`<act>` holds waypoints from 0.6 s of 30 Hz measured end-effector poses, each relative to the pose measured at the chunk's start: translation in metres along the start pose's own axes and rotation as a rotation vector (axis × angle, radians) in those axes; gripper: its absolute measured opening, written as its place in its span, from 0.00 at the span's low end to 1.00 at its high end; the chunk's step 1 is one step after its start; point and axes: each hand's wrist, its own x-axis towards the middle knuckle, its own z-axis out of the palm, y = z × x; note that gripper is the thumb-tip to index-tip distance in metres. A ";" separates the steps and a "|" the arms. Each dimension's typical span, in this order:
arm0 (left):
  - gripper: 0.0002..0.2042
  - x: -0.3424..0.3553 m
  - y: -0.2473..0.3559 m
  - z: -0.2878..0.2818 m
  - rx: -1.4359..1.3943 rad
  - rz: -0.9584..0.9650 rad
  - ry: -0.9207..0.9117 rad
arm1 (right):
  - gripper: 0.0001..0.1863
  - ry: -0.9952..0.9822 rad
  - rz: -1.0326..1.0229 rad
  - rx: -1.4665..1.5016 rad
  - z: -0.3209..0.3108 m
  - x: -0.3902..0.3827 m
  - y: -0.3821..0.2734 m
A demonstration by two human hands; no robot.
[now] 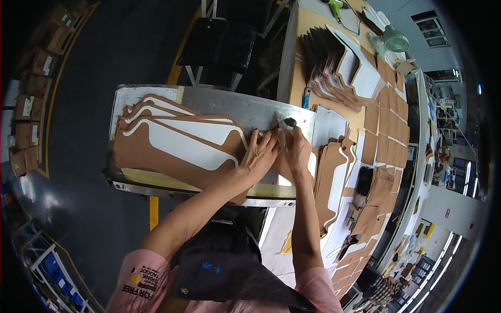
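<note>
My left hand (259, 153) presses with bent fingers on a brown leather-like panel (282, 166) on a metal work plate (206, 99). Close beside it, my right hand (297, 150) is closed round a small object with a rounded black top (289, 122). Its lower part is hidden by my fingers, so its kind does not show. To the left on the plate lies a fanned stack of brown panels with white inner areas (182, 143). Another stack of brown and white panels (331, 180) is right of my right forearm.
A long table on the right bears a large stack of curved panels (344, 65), rows of brown pieces (386, 120), a blue cutter-like tool (306, 97) and a green tool (335, 7). A black stool (216, 44) stands beyond the plate. Cardboard boxes (28, 107) line the far left.
</note>
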 end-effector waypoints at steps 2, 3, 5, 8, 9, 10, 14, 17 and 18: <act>0.22 -0.004 0.000 -0.001 0.001 0.006 0.009 | 0.09 0.009 -0.017 0.004 -0.002 -0.001 -0.003; 0.22 -0.005 0.000 -0.001 -0.001 0.001 0.008 | 0.10 0.019 -0.027 0.008 -0.002 -0.002 -0.003; 0.23 -0.005 0.000 -0.001 0.037 0.008 -0.025 | 0.10 0.037 -0.031 0.027 0.000 -0.002 -0.004; 0.23 -0.007 0.004 -0.001 0.036 -0.008 0.037 | 0.10 0.024 -0.027 0.026 0.000 -0.005 -0.003; 0.23 -0.007 0.003 -0.001 0.040 -0.012 0.038 | 0.11 -0.011 -0.020 0.008 -0.001 -0.005 -0.003; 0.24 -0.007 0.002 -0.001 0.058 -0.006 0.015 | 0.12 -0.029 -0.042 -0.044 -0.002 -0.001 -0.001; 0.27 -0.010 0.005 0.002 0.084 0.000 -0.009 | 0.12 0.100 -0.057 0.019 0.002 -0.001 -0.002; 0.26 -0.011 0.007 0.006 0.051 -0.016 0.011 | 0.10 -0.037 -0.071 0.037 0.001 -0.008 0.003; 0.26 -0.012 0.005 0.007 0.055 -0.020 0.008 | 0.10 -0.047 -0.070 0.030 -0.003 -0.007 -0.002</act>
